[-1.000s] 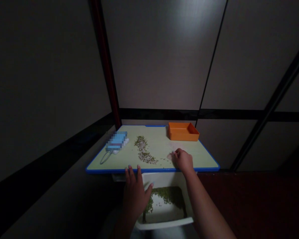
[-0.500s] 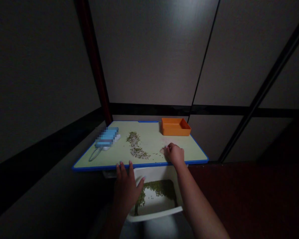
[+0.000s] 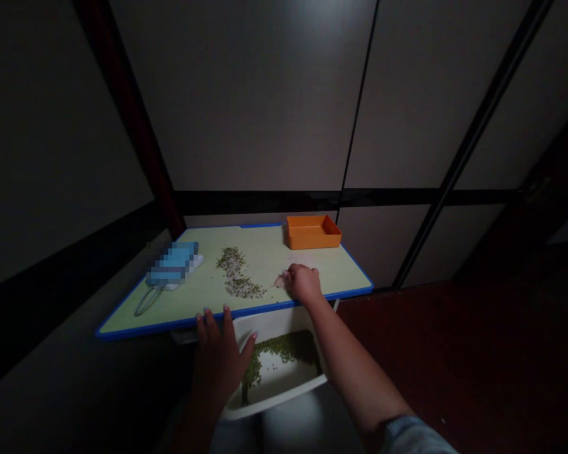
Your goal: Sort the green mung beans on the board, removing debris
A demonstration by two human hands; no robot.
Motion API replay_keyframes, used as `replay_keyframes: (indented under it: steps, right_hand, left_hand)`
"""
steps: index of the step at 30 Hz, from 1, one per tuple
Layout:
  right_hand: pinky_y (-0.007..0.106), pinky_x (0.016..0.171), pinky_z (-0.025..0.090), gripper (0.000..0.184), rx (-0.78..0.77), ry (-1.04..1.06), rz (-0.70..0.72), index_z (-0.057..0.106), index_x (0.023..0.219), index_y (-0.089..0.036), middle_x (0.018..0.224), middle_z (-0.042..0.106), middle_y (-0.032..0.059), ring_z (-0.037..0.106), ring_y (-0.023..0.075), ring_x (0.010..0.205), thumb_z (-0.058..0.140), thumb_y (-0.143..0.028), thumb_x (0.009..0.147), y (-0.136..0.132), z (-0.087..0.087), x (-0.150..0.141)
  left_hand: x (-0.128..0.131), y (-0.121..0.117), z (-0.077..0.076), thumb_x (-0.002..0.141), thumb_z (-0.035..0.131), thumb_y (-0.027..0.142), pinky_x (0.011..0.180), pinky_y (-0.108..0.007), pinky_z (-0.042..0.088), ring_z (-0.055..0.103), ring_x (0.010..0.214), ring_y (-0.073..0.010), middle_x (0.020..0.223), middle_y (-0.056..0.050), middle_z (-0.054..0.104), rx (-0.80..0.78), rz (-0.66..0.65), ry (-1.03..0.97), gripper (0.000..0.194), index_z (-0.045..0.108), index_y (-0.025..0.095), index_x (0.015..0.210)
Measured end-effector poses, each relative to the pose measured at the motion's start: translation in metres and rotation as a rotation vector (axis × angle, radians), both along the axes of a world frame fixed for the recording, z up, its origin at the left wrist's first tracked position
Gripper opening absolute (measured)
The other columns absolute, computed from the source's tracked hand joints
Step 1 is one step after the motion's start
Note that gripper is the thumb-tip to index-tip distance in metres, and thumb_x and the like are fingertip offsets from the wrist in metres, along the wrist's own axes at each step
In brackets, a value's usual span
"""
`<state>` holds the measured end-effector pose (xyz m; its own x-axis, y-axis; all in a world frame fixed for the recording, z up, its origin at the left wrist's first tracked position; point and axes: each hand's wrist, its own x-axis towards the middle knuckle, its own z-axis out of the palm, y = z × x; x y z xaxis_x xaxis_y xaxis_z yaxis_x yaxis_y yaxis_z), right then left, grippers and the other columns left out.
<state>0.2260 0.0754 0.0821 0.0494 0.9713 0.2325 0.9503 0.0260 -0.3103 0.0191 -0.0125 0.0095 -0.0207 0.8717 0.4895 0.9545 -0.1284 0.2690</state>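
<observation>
My right hand (image 3: pixel 304 282) is closed, its fingertips pressed together low over the pale table (image 3: pixel 260 243). A small pale patch (image 3: pixel 280 281) lies by those fingertips; whether it is held cannot be made out. To the left stretches a curved scatter of small green and pinkish-brown grains (image 3: pixel 236 274). My left hand (image 3: pixel 220 356) has its fingers spread, the tips at the table's blue front edge and the thumb over a white tub (image 3: pixel 284 389). Green grains (image 3: pixel 288 347) are banked along the far and left sides of that tub.
An orange open box (image 3: pixel 314 237) stands at the table's back right. On the left lies a blurred-out blue object (image 3: pixel 173 263) with a grey loop (image 3: pixel 147 301). Panelled doors (image 3: pixel 260 113) rise right behind the table.
The whole view has turned, so the scene sits further left. My right hand has shifted slightly left over the table, staying closed. My left hand keeps its place by the edge and tub.
</observation>
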Motion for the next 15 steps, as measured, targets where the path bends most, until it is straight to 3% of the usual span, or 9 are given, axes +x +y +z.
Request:
replay_keyframes:
  steps: [7,15]
  right_hand:
    - [0.028,0.085,0.033,0.021,0.057,0.145,0.153,0.065,0.098,-0.023,0.101,0.071,0.0025,0.061,0.0158,0.097,0.047,-0.032,0.093,-0.004,0.0,0.006]
    - [0.03,0.084,0.032,0.023,0.025,0.095,0.029,0.065,0.098,-0.023,0.101,0.071,0.0052,0.062,0.0176,0.095,0.045,-0.033,0.094,-0.007,-0.001,0.022]
  left_hand:
    - [-0.002,0.001,-0.002,0.08,0.048,0.05,0.107,-0.058,0.03,0.007,0.144,-0.0427,0.151,-0.029,0.022,0.028,-0.001,0.017,0.077,0.035,0.004,0.14]
    - [-0.004,0.001,-0.003,0.082,0.046,0.05,0.108,-0.058,0.027,0.007,0.143,-0.0454,0.149,-0.034,0.02,0.038,-0.018,0.058,0.077,0.035,0.0,0.139]
